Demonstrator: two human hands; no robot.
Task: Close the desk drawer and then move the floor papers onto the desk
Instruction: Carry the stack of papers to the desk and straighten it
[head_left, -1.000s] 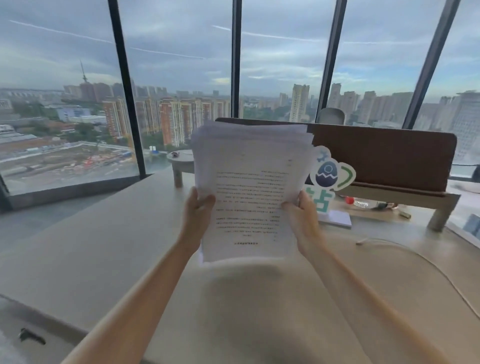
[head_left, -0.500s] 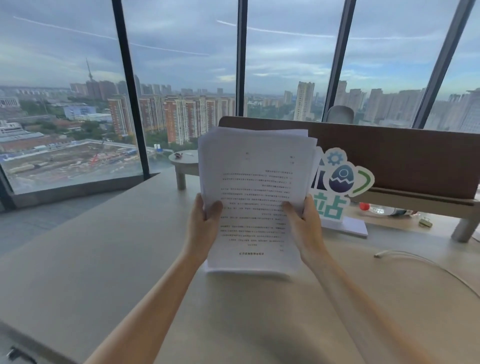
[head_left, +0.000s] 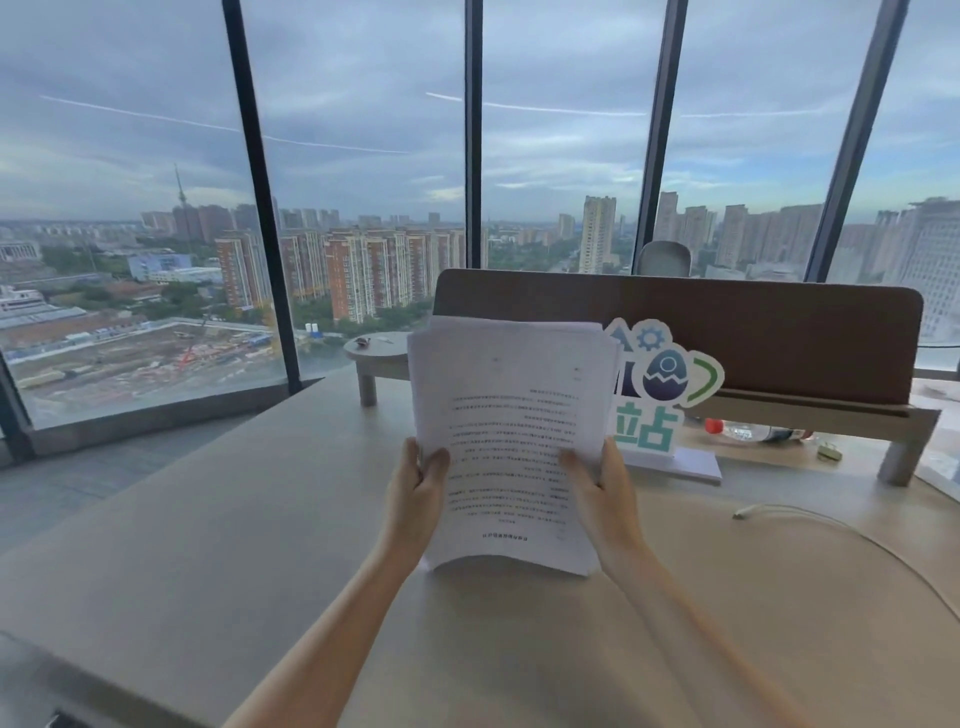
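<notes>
A stack of white printed papers (head_left: 511, 415) stands nearly upright over the middle of the pale desk (head_left: 234, 519), its bottom edge curled and at or just above the desk top. My left hand (head_left: 418, 491) grips the stack's left edge, thumb on the front sheet. My right hand (head_left: 602, 486) grips the right edge the same way. The desk drawer is out of sight below the frame.
Behind the papers stand a cut-out sign (head_left: 660, 389) on a white base, a brown divider panel (head_left: 727, 332) and a low wooden shelf (head_left: 379, 358). A bottle (head_left: 748, 431) lies under the shelf. A white cable (head_left: 831, 530) curves across the desk at right. Floor-to-ceiling windows lie beyond.
The stack has come down toward the desk top, still held in both hands. My view has tilted and shifted a little.
</notes>
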